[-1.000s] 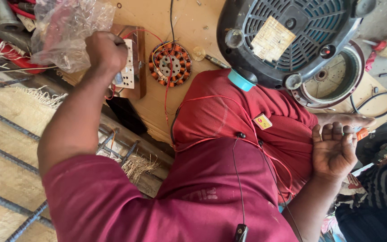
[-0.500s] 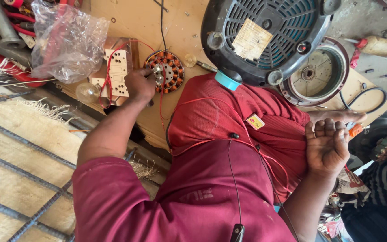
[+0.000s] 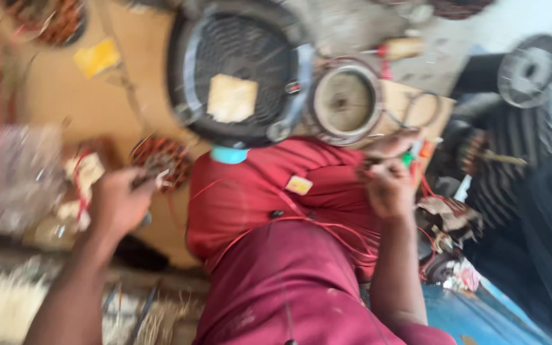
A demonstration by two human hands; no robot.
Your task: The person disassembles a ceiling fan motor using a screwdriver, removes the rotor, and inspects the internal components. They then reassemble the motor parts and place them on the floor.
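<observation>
The view is badly blurred. My left hand (image 3: 119, 204) is curled at the edge of a round copper-wound stator (image 3: 161, 160) on the tan board (image 3: 46, 96); whether it holds anything is hidden by the blur. My right hand (image 3: 388, 188) is closed into a fist over my lap, where thin red wires (image 3: 327, 223) run across the red cloth up to its fingers. A black round fan motor housing (image 3: 237, 70) with a grille lies above my lap, and a round metal end cover (image 3: 343, 102) lies beside it.
A clear plastic bag (image 3: 11, 172) with small parts lies at the left next to a white terminal block (image 3: 84, 176). A screwdriver (image 3: 400, 48) lies at the top. A tangle of wire and parts (image 3: 445, 223) and a dark wheel-like part (image 3: 528, 70) sit at the right.
My left hand let go of the plastic bag, came down to the stator and stays there. My right hand closed from a loose curl into a fist. The camera swung, blurring the view.
</observation>
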